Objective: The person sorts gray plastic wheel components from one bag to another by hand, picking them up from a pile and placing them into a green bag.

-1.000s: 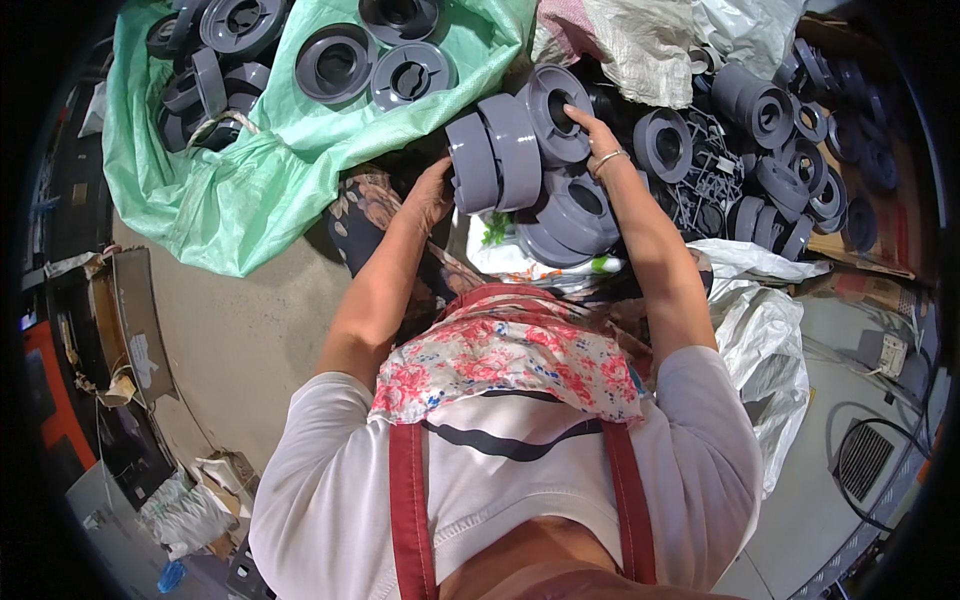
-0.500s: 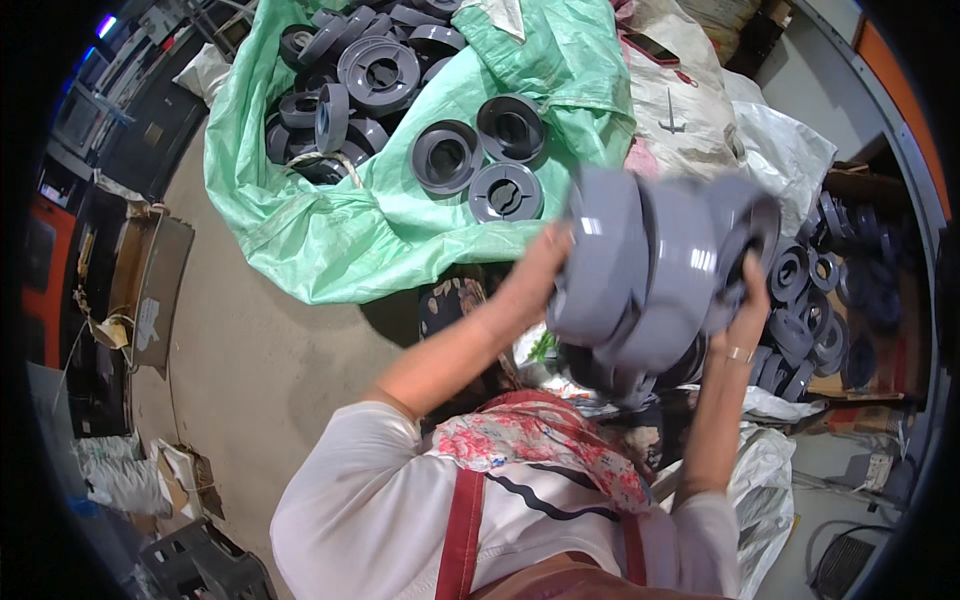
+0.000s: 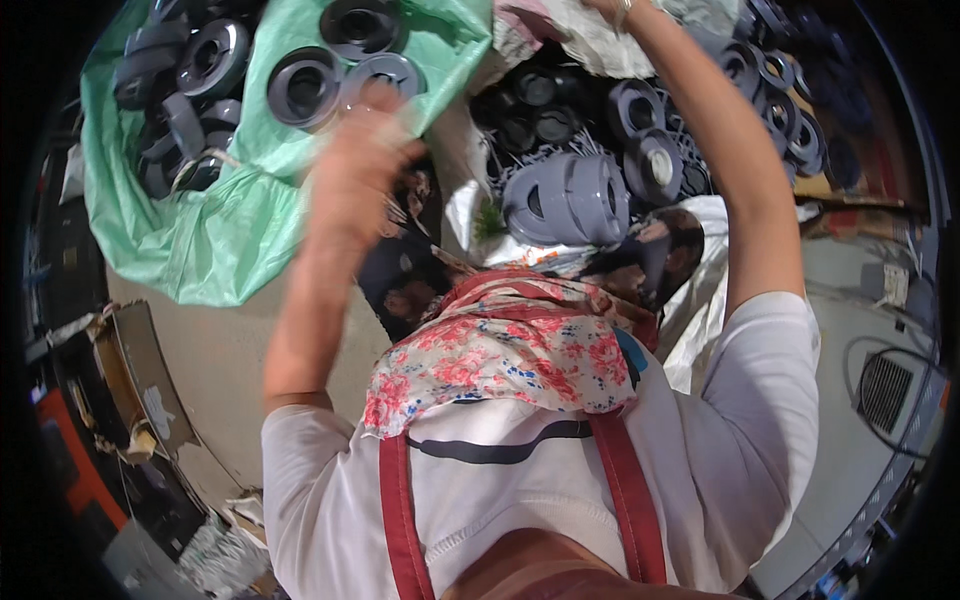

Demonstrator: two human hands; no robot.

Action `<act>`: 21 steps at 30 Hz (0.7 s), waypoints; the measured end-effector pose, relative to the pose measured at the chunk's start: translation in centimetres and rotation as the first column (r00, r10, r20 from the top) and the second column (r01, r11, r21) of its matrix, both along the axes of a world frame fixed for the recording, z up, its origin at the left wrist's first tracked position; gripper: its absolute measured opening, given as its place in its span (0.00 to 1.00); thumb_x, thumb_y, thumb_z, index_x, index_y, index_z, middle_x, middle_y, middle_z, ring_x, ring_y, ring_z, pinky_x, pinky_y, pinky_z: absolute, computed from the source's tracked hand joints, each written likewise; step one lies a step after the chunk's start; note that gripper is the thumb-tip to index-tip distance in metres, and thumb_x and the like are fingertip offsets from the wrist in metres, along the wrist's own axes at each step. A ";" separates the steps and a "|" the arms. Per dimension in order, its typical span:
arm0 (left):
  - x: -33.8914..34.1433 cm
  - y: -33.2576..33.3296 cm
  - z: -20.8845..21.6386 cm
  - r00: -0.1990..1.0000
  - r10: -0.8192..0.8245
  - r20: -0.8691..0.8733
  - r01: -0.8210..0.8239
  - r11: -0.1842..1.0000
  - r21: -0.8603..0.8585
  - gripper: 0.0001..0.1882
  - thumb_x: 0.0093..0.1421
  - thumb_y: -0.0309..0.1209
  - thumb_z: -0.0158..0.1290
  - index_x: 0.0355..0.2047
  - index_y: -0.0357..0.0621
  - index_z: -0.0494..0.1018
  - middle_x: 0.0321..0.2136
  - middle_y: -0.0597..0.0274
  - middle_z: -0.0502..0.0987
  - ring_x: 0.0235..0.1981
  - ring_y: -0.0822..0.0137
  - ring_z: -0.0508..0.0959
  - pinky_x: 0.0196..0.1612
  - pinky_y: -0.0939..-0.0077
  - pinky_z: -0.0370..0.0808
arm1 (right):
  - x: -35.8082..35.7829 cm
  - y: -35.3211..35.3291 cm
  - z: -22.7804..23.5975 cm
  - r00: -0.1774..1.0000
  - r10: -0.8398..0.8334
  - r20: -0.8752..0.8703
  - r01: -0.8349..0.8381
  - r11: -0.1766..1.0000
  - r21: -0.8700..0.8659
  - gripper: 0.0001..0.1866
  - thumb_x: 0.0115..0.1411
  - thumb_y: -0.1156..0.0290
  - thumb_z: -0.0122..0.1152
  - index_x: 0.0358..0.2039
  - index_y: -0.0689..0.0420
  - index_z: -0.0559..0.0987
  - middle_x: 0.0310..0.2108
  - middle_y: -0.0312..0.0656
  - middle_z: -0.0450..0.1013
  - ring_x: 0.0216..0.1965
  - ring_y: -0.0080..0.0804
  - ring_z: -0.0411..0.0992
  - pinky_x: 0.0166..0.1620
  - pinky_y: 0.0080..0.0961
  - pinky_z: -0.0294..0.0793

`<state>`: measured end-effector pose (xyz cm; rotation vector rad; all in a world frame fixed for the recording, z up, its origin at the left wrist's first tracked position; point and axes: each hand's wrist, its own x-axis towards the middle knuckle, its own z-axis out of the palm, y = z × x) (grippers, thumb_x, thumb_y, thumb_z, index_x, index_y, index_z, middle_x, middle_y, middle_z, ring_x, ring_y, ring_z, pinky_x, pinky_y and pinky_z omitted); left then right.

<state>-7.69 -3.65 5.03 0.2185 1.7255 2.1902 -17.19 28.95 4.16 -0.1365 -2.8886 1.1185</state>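
Crosswise lies the grey ring stack (image 3: 578,200), its open end facing left.

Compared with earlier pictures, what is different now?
The left hand and right hand let go of the grey rings, now lying unheld. The blurred left moved leftward toward the green sack; the right moved forward, partly out of view. Three rings on the sack stayed there.
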 end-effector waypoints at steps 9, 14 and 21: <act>6.3 9.9 -17.6 0.830 -0.151 0.536 0.349 0.891 -0.290 0.51 0.44 0.48 0.61 0.58 0.29 0.47 0.54 0.42 0.59 0.55 0.56 0.62 0.57 0.69 0.56 | 18.4 17.5 -19.5 0.847 -0.304 0.436 0.253 0.952 0.172 0.49 0.33 0.53 0.67 0.55 0.66 0.61 0.48 0.59 0.67 0.48 0.47 0.67 0.50 0.28 0.66; 6.0 10.0 -19.5 0.799 -0.039 0.600 0.310 0.882 -0.356 0.53 0.46 0.50 0.59 0.59 0.28 0.43 0.56 0.41 0.55 0.59 0.53 0.56 0.60 0.66 0.50 | 19.6 17.0 -23.2 0.792 -0.389 0.470 0.404 0.912 0.074 0.46 0.34 0.58 0.65 0.55 0.64 0.62 0.50 0.59 0.64 0.51 0.46 0.65 0.52 0.27 0.65; 7.9 9.1 -23.1 0.786 0.049 0.617 0.234 0.899 -0.370 0.53 0.45 0.46 0.62 0.58 0.24 0.44 0.54 0.39 0.59 0.54 0.54 0.64 0.55 0.70 0.60 | 19.5 18.0 -21.3 0.849 -0.356 0.390 0.328 0.934 0.139 0.33 0.29 0.59 0.69 0.36 0.63 0.71 0.36 0.53 0.71 0.38 0.45 0.70 0.43 0.30 0.69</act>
